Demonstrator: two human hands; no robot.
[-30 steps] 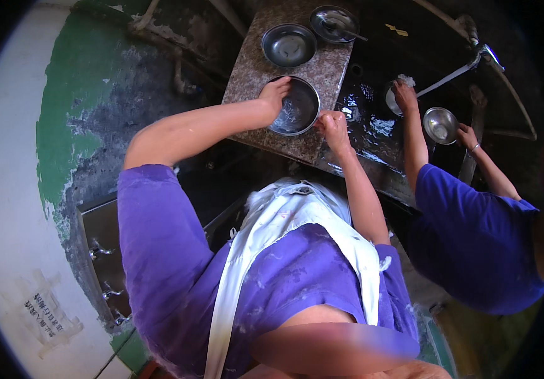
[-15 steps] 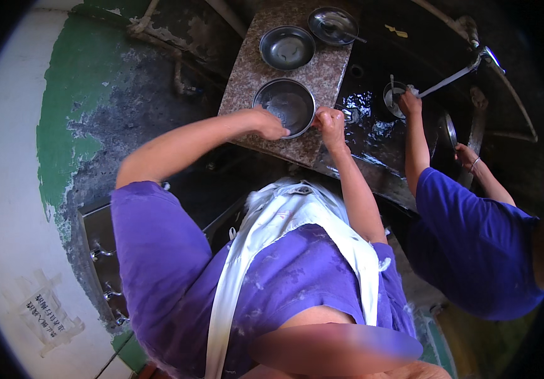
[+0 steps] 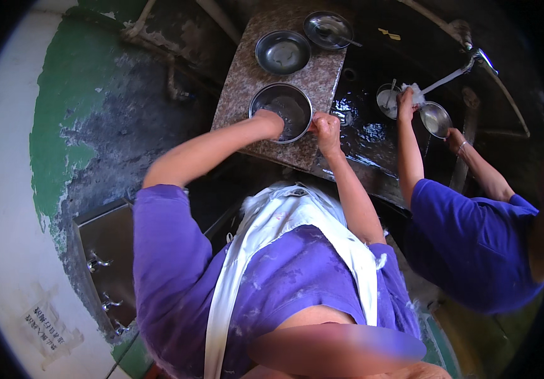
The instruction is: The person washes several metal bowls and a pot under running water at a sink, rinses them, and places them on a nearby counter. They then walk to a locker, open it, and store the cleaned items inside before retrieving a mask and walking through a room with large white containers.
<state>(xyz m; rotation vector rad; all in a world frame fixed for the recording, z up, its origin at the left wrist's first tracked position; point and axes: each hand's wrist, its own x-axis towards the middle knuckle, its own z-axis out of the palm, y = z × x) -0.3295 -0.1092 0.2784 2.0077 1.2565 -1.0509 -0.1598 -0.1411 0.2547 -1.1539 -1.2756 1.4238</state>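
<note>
A round steel bowl [image 3: 297,104] sits on the stone counter, near its front edge. My right hand [image 3: 327,131] grips the bowl's right rim, fingers closed. My left hand [image 3: 271,124] reaches over the near-left rim into the bowl; its fingers are hidden or too unclear to read, so I cannot tell whether it holds anything. Behind this bowl stands a second steel bowl [image 3: 283,52] with something pale in its bottom. Farther back and to the right is a shallower steel bowl [image 3: 328,30] with a spoon in it.
The speckled stone counter [image 3: 237,95] borders a dark, wet sink [image 3: 363,148] on the right. There a co-worker's hands hold a white cloth [image 3: 413,95] and a steel bowl [image 3: 436,119], beside another bowl [image 3: 386,101]. A tap [image 3: 483,58] overhangs the sink.
My left hand has moved from the bowl's near rim into the bowl. My right hand keeps its grip. The co-worker's steel bowl has come up and left, toward the cloth.
</note>
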